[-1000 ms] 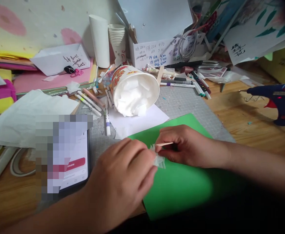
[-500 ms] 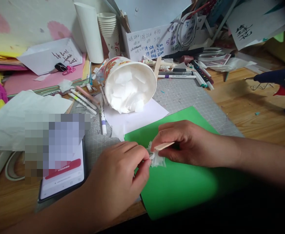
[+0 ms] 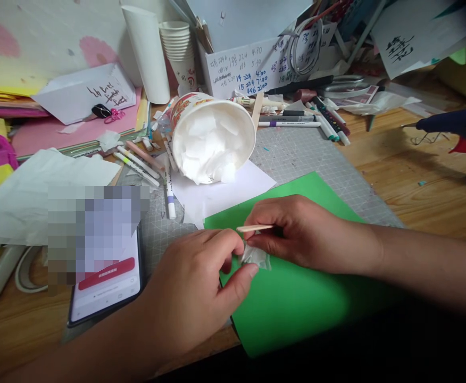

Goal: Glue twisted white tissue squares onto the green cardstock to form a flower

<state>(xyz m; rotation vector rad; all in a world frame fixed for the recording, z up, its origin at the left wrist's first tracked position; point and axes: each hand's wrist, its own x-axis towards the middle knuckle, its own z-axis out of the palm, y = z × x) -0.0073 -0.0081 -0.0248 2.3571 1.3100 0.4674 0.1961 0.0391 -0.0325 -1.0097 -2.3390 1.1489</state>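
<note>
My right hand (image 3: 297,231) is closed around a flat wooden stick (image 3: 252,228), whose end points left, over a green sheet (image 3: 297,308). Its fingertips also touch the top of a crumpled piece of white tissue (image 3: 256,256) lying on the sheet. Just left of the tissue is my left hand (image 3: 205,282), thumb and forefinger parted, with nothing visible between them. Behind the sheet a paper tub (image 3: 213,139) lies on its side on white paper, its mouth facing me and stuffed with white tissue.
A phone (image 3: 111,276) lies left of my left hand, partly blurred out. Pens (image 3: 289,124) and another wooden stick are behind the tub's right side. A glue gun (image 3: 456,127) stands at the far right. Stacked paper cups (image 3: 177,50) and a white box are at the back.
My left thumb and forefinger have come apart and off the tissue. The stick in my right hand has turned flatter and shifted slightly left and up.
</note>
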